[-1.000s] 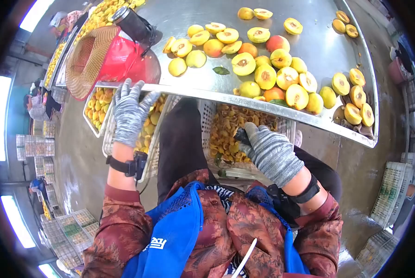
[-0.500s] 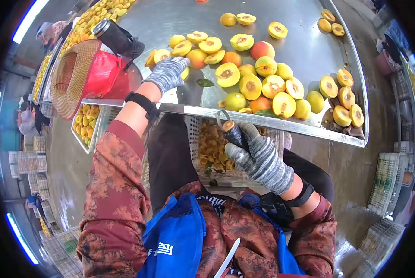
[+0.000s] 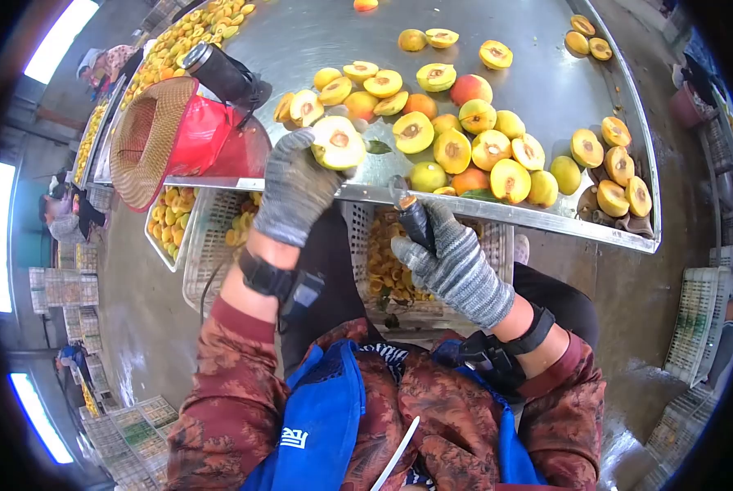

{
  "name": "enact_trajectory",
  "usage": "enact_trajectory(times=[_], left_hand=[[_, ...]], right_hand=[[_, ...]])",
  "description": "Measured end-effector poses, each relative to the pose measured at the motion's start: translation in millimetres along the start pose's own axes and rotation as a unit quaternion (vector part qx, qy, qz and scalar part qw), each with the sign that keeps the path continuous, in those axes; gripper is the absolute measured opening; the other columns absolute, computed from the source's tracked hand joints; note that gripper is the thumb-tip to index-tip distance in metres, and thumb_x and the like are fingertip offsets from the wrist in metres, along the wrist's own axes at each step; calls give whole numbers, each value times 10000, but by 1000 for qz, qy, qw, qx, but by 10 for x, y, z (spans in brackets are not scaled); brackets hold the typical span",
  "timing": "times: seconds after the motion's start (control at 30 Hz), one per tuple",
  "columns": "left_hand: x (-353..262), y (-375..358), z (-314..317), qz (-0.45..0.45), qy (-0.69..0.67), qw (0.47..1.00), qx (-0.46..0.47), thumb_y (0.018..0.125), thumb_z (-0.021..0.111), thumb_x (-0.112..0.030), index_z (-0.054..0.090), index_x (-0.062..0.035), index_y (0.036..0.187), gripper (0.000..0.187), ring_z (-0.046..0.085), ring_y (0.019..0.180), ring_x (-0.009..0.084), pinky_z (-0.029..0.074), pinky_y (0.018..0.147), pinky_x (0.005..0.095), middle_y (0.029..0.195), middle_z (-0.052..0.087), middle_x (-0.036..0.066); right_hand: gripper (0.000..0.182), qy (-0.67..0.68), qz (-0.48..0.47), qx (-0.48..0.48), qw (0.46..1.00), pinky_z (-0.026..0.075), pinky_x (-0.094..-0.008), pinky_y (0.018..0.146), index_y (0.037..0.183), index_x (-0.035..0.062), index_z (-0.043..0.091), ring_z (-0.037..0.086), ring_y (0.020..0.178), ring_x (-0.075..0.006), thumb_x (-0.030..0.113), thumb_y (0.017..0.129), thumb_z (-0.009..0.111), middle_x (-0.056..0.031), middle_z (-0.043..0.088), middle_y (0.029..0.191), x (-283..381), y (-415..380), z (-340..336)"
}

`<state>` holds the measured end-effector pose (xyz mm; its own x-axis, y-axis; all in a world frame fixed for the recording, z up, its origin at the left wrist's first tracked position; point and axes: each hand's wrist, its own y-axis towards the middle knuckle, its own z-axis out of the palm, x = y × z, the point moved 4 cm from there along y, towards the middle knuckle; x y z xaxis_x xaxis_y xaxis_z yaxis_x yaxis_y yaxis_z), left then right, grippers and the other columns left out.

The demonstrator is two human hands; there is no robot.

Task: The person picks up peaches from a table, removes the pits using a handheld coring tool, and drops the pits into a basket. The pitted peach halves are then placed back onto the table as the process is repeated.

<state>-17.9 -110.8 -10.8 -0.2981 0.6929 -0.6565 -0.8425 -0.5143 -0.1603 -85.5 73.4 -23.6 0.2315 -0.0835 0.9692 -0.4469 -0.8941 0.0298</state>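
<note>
My left hand, in a grey knit glove, is closed on a yellow peach half at the table's near edge. The cut face with its brown centre points up. In a matching glove, my right hand grips a coring tool by its dark handle. Its metal loop end sticks up just below the table rim, to the right of the peach half and apart from it. Several cut peach halves and reddish whole-looking peaches lie on the metal table beyond my hands. A green leaf lies among them.
A straw hat with red cloth and a black flask sit at the table's left. Under the rim stand a crate of peach pieces and a white fruit crate. People work at the far left.
My left hand has picked up a peach half from the table and drawn it back to the near edge. My right hand still grips the tool in nearly the same place.
</note>
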Motion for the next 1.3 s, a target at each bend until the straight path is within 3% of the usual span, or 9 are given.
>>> enact_trajectory(times=[0.13,0.27,0.4,0.73,0.93,1.0,1.17,1.23,1.3], left_hand=[[284,-153,-6,26,-68,993,-88,863,452,-408,469,-11,1086,456,557,878,298,479,756,434,982,557,157],[433,-311,145,92,69,991,-62,852,462,-340,471,11,1082,420,547,934,312,454,825,423,1015,546,184],[486,-356,240,72,-3,996,-51,801,459,-205,459,29,1097,377,533,976,302,414,892,409,1032,541,190],[527,-465,414,128,136,981,-48,859,446,-227,469,21,1050,315,552,924,261,442,860,364,987,551,153],[511,-509,555,188,338,922,-31,919,355,-278,483,2,1007,320,562,887,229,451,833,336,951,562,129],[491,-514,579,285,474,832,-34,930,318,-325,496,-5,991,371,565,870,217,453,806,324,922,571,123],[509,-521,618,251,394,882,-50,925,302,-369,510,-4,961,421,567,833,213,448,792,319,888,583,123],[487,-556,655,361,516,775,-45,928,293,-369,516,-4,943,429,571,805,205,448,780,312,868,587,128],[501,-565,697,288,436,850,-72,930,261,-392,522,-5,917,467,572,779,196,446,769,302,847,589,134]], right_hand=[[485,-3,-38,-16,999,456,-295,658,1165,10,386,569,717,-186,126,768,639,-111,573,835,35,13,64],[460,54,-46,-12,997,462,-309,637,1139,9,401,596,729,-222,135,766,639,-143,581,823,0,32,130],[391,-44,9,-16,999,456,-358,566,1071,13,430,586,677,-326,175,774,625,-164,572,759,52,36,80],[392,-57,36,4,998,468,-383,581,1065,16,414,589,737,-359,85,725,597,-184,568,789,-14,-1,121],[402,-17,-7,-27,999,448,-423,549,1047,11,414,572,696,-384,86,708,617,-206,560,739,-33,-53,141],[395,-35,-14,-30,999,446,-423,546,1046,11,416,571,690,-386,85,712,613,-209,561,733,-27,-53,129],[342,-33,-80,-62,994,443,-424,521,1025,24,426,570,642,-387,104,739,596,-214,559,690,-7,-82,107],[335,-36,-70,-62,995,445,-425,522,1025,26,426,573,645,-385,113,748,594,-215,563,699,10,-93,103],[343,-17,-66,-54,996,449,-423,534,1032,26,424,576,650,-384,116,749,596,-212,569,716,16,-106,97]])
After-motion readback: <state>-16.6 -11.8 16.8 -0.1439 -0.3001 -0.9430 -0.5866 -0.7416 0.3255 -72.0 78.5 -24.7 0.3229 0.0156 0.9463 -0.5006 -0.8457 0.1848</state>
